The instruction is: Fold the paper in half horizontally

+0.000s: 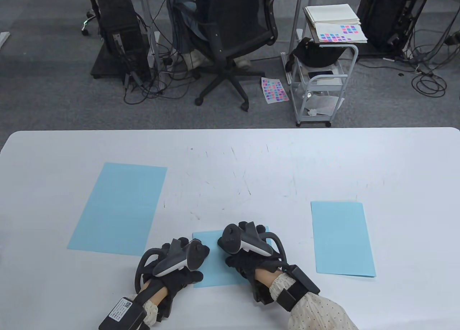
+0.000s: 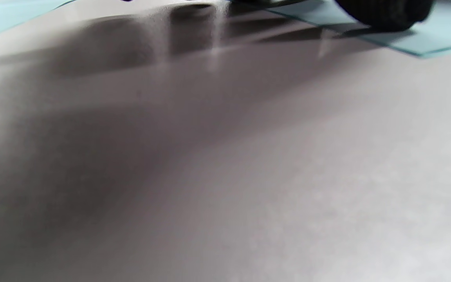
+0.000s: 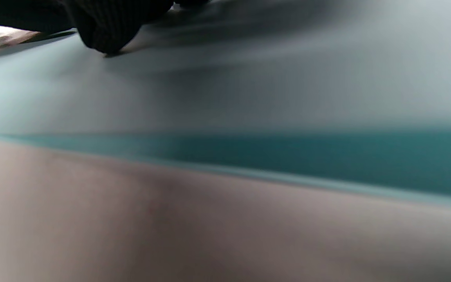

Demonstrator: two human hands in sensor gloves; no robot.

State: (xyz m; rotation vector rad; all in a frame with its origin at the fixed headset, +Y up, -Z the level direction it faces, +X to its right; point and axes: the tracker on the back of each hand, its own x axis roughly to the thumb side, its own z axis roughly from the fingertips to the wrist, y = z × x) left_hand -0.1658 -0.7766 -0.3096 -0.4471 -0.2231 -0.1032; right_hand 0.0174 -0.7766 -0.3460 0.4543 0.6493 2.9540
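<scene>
The small light-blue paper sheet lies flat at the near edge of the white table, between and partly under both gloved hands, and looks already doubled over; the left wrist view shows two thin layers at one corner. The left hand rests on its left edge and the right hand presses on its right part, a dark fingertip touching the paper. Whether the fingers lie spread or curled cannot be told, since the trackers hide them.

The likely risk is a skewed crease: thin, smooth paper slides easily on the slick tabletop, so uneven pressure from either hand could shift the layers out of line, or a hasty stroke could wrinkle them.

A larger flat blue sheet lies well apart to the left, and a folded blue sheet to the right. The tabletop bears fine dark scratches.
</scene>
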